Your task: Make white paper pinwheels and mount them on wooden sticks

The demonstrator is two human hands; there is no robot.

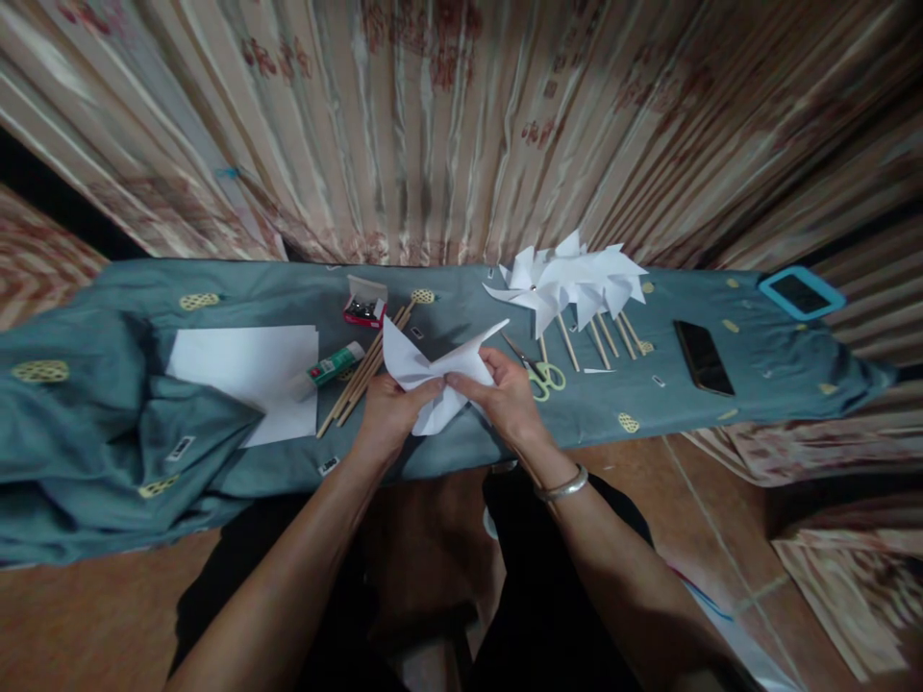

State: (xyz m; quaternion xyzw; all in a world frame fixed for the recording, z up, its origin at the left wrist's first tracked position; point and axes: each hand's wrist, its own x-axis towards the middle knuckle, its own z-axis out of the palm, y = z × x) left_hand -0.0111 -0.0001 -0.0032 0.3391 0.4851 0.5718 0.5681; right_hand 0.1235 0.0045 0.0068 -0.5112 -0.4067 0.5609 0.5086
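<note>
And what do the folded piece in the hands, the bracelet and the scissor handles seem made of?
Folded piece: likely paper, matte white, with thin, curled flaps. Bracelet: probably polished metal, silvery with highlights. Scissor handles: perhaps smooth plastic, evenly yellow-green.

Grey-green printed cloth (461, 293) across mid-frame; atop: white rectangular paper (249, 365) left, white paper pinwheels (573, 281) right of centre, black phone (704, 356) farther right.

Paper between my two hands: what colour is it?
The paper is white, best seen in the head view.

A dark phone (704, 357) lies near a blue-framed object (802, 292), with patterned curtains (447, 125) hanging behind.
</note>
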